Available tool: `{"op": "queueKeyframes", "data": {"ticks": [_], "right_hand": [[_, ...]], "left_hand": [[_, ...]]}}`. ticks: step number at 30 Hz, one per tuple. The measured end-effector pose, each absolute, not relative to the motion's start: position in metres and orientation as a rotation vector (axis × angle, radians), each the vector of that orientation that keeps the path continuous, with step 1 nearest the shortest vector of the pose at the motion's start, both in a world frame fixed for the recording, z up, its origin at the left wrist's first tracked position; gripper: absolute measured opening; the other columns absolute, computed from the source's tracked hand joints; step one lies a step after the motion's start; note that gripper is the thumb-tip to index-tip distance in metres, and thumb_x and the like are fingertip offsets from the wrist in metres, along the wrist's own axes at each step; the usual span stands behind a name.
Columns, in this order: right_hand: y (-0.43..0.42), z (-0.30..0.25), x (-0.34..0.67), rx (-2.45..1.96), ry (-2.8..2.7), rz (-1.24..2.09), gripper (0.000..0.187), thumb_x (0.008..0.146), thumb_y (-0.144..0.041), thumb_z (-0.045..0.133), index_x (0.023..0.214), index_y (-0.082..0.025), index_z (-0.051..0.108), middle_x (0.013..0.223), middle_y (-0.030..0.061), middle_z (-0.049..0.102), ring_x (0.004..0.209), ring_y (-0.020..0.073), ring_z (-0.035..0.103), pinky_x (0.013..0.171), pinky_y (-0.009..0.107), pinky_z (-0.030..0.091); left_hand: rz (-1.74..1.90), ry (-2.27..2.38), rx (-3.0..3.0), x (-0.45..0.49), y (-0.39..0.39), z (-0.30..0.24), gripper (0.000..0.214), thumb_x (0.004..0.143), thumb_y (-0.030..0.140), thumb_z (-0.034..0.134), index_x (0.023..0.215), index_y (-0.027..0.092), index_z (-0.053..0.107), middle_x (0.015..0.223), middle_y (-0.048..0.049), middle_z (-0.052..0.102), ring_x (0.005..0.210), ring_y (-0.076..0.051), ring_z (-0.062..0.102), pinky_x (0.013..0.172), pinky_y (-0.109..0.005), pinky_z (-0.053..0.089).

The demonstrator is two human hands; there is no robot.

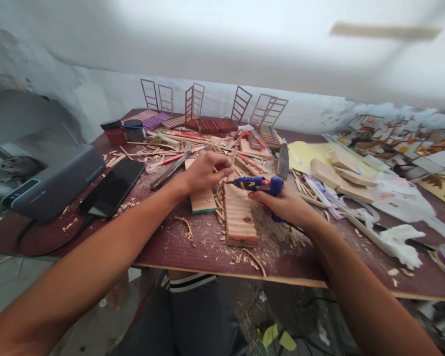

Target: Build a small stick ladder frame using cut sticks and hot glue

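In my right hand (287, 202) is a blue hot glue gun (261, 184), its nozzle pointing left towards my left fingertips. My left hand (209, 172) pinches a thin wooden stick (233, 159), held near the far end of a grooved wooden block (241, 217). The nozzle is close to that end of the block; whether it touches the wood I cannot tell. Left of the block lies a flat wooden piece (203, 200) with a green edge, partly under my left hand. Wood shavings are scattered around both pieces.
A phone (113, 188) and a dark grey power station (59, 183) sit on the left. Small ladder-backed wooden models (211, 124) stand along the wall. Loose sticks, a knife (170, 170) and paint jars (114, 132) lie before them. Wood offcuts (333, 173) and plastic bags (400, 198) are on the right.
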State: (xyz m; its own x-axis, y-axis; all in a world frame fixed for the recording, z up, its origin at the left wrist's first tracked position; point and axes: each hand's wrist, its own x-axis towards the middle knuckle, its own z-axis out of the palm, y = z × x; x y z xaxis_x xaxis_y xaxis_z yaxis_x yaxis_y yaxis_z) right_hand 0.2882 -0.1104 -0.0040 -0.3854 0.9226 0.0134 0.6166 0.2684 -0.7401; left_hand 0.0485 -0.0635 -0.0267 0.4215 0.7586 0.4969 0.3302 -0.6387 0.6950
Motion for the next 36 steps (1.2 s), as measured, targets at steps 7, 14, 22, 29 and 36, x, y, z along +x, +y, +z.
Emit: {"op": "queueKeyframes", "data": {"ticks": [7, 14, 22, 29, 36], "right_hand": [[-0.1094, -0.0052, 0.289, -1.406, -2.092, 0.913, 0.026, 0.085, -0.043, 0.065, 0.073, -0.022, 0.054, 0.055, -0.0037, 0.045, 0.054, 0.0126, 0.04, 0.051, 0.029, 0.032], [-0.1092, -0.0051, 0.2889, -1.397, -2.108, 0.905, 0.027, 0.086, -0.043, 0.066, 0.074, -0.022, 0.055, 0.055, -0.0034, 0.046, 0.054, 0.0129, 0.041, 0.051, 0.029, 0.033], [-0.11, -0.0044, 0.2888, -1.424, -2.096, 0.919, 0.025, 0.085, -0.044, 0.066, 0.076, -0.022, 0.059, 0.054, -0.0036, 0.046, 0.053, 0.0135, 0.04, 0.05, 0.029, 0.031], [-0.1101, -0.0047, 0.2892, -1.44, -2.107, 0.897, 0.026, 0.085, -0.043, 0.066, 0.073, -0.023, 0.056, 0.054, -0.0028, 0.045, 0.054, 0.0138, 0.04, 0.05, 0.03, 0.031], [-0.1086, -0.0056, 0.2895, -1.451, -2.106, 0.909, 0.027, 0.086, -0.046, 0.065, 0.076, -0.023, 0.056, 0.055, -0.0028, 0.046, 0.054, 0.0139, 0.041, 0.05, 0.03, 0.031]], "left_hand": [[1.117, 0.927, 2.208, 0.0488, -0.0624, -0.0291, 0.019, 0.089, 0.025, 0.06, 0.073, 0.016, 0.064, 0.071, -0.0012, 0.065, 0.069, -0.012, 0.058, 0.066, -0.025, 0.049], [1.117, 0.954, 2.232, 0.0487, -0.0621, -0.0286, 0.021, 0.089, 0.024, 0.059, 0.07, 0.016, 0.061, 0.068, -0.0001, 0.061, 0.068, -0.012, 0.056, 0.066, -0.025, 0.048], [1.108, 0.944, 2.25, 0.0487, -0.063, -0.029, 0.021, 0.089, 0.023, 0.059, 0.07, 0.016, 0.061, 0.069, -0.0007, 0.061, 0.069, -0.012, 0.056, 0.067, -0.026, 0.048], [1.097, 0.944, 2.278, 0.0481, -0.0627, -0.0289, 0.021, 0.09, 0.022, 0.058, 0.07, 0.017, 0.059, 0.069, -0.0007, 0.06, 0.07, -0.013, 0.056, 0.067, -0.026, 0.048], [1.106, 0.934, 2.314, 0.0475, -0.0636, -0.0278, 0.023, 0.09, 0.021, 0.056, 0.067, 0.017, 0.055, 0.064, 0.0009, 0.053, 0.066, -0.012, 0.05, 0.066, -0.027, 0.046]]}}
